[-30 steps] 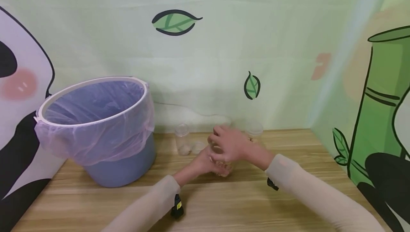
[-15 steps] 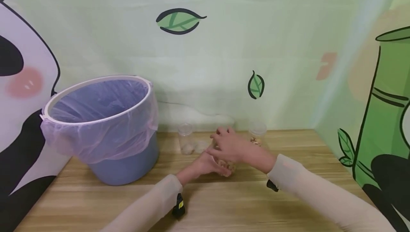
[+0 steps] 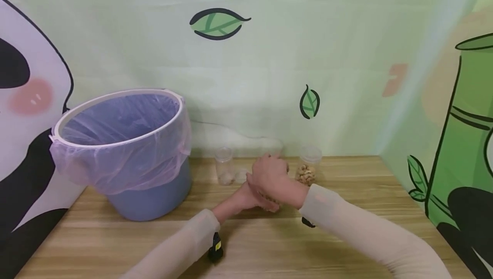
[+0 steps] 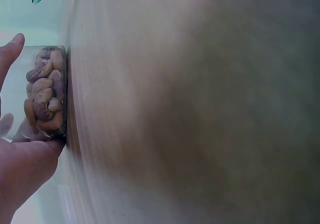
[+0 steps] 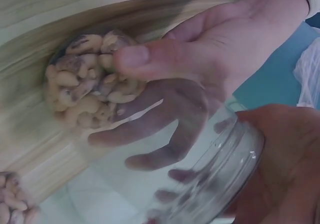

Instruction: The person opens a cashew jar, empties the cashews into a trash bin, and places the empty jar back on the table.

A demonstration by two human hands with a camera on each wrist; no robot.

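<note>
A clear jar [image 5: 107, 176] holding cashews [image 5: 90, 84] stands on the table between both hands. My left hand [image 3: 248, 197] grips its side, with the thumb and fingers around the wall, as the right wrist view shows. Over the clear top or lid [image 5: 235, 169] of this jar my right hand [image 3: 271, 176] is curled, its fingertips partly visible through the plastic. In the left wrist view the cashews [image 4: 46, 91] lie in the lower part of the jar. The right hand hides most of the jar in the head view.
Behind and right stands another clear jar with cashews [image 3: 306, 174]. A clear jar [image 3: 224, 167] with pale contents at its bottom stands back left, beside a low clear item [image 3: 241, 176]. A blue bin [image 3: 150, 204] with a pink liner stands on the left. A printed cloth backs the table.
My right hand has turned over the jar's top and its spread fingers have curled in. Its wrist has shifted left, uncovering more of the cashew jar behind. My left hand keeps its hold.
</note>
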